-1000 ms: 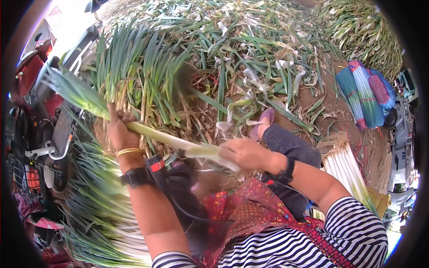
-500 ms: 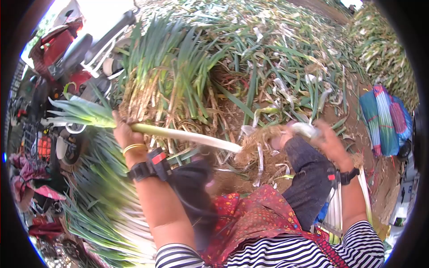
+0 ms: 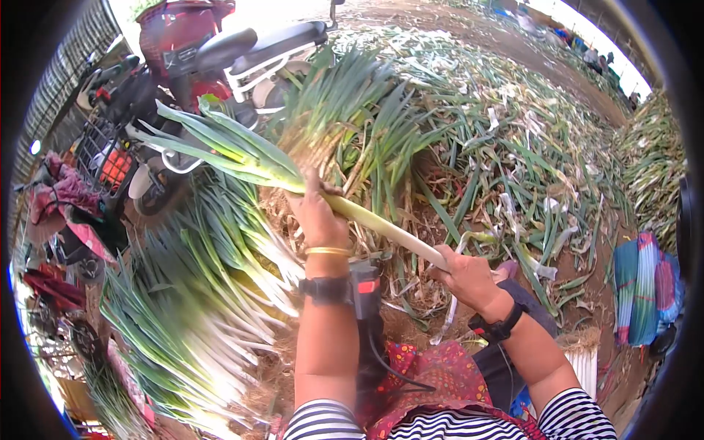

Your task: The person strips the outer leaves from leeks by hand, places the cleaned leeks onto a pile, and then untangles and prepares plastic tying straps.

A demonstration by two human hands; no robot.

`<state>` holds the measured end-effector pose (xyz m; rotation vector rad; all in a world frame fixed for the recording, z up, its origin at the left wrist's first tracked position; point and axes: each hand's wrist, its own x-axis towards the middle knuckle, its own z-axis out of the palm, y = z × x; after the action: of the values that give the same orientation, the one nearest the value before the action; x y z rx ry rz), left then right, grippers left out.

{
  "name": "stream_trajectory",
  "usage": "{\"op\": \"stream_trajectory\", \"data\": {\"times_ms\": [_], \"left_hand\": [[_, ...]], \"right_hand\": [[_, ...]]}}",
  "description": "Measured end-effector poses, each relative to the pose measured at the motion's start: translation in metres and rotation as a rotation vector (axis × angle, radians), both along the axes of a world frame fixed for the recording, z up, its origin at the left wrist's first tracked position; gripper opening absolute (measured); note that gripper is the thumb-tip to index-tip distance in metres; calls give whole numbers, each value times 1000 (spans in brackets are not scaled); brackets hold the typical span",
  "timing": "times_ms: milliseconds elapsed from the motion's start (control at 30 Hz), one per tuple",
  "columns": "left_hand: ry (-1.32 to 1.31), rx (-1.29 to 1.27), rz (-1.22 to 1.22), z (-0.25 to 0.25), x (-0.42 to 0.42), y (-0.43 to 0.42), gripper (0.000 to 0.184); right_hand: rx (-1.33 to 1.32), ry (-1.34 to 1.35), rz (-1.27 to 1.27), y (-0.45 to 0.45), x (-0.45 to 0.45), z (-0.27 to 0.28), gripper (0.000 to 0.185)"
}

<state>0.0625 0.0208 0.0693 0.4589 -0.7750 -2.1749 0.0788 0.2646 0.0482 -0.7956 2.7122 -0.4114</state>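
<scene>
A long leek [image 3: 385, 229] lies slantwise in front of me, its green leaves up to the left and its pale end down to the right. My left hand [image 3: 321, 216] is wrapped round it just below the leaves. My right hand [image 3: 473, 280] is closed at the white end, whose tip and any roots are hidden by the fingers. Below and left of my left hand, a row of leeks [image 3: 198, 315] is laid side by side with the white ends towards me. Behind the held leek stands a bunch of untrimmed leeks [image 3: 337, 110] with brown, dry outer leaves.
Stripped leaves [image 3: 513, 161] cover the ground ahead and to the right. A folded striped plastic sheet [image 3: 642, 290] sits at the right. Motorbikes [image 3: 242, 55] stand at the upper left. White leek stalks [image 3: 583, 367] show beside my right forearm. A red patterned apron [image 3: 440, 378] covers my lap.
My right hand has come from farther right, where it was blurred around something whitish, onto the leek's white end. The leek now tilts more steeply. The view has shifted.
</scene>
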Motion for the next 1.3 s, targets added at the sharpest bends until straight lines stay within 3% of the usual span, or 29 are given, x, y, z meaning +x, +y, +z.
{"op": "stream_trajectory", "data": {"times_ms": [33, 167, 267, 400, 500, 700, 767, 867, 900, 1000, 1033, 1133, 1300], "left_hand": [[45, 54, -27, 0, 2, 2, 34], [116, 22, -114, 16, 18, 31, 37], [191, -25, -205, 26, 31, 61, 24], [111, -194, -350, 17, 53, 104, 34], [195, -269, -430, 9, 64, 133, 45], [231, -392, -672, 14, 85, 158, 46], [195, -393, -672, 15, 88, 165, 45], [128, -467, -686, 27, 99, 183, 44], [103, -506, -689, 28, 103, 189, 45], [126, -588, -584, 13, 101, 197, 48], [135, -656, -531, 11, 97, 195, 49], [196, -715, -515, 10, 95, 194, 50], [261, -677, -478, 9, 97, 203, 52]], "right_hand": [[25, 15, 17, 1, 0, -1, 45], [-480, -311, 13, -6, -1, 26, 51], [-809, -397, 85, -17, -12, 51, 58], [-887, -468, 223, -32, -6, 103, 62], [-910, -509, 283, -30, -3, 124, 60], [-996, -379, 103, 3, 11, 129, 41], [-975, -244, 98, 13, 14, 131, 35], [-1198, -355, 10, 32, 12, 165, 41], [-1284, -322, -124, 27, 16, 179, 44], [-1184, -203, -178, 27, 45, 198, 54], [-1251, -361, -195, 24, 45, 192, 54], [-1163, -412, -18, 32, 48, 152, 50], [-1277, -501, 80, 40, 42, 149, 44]]}}
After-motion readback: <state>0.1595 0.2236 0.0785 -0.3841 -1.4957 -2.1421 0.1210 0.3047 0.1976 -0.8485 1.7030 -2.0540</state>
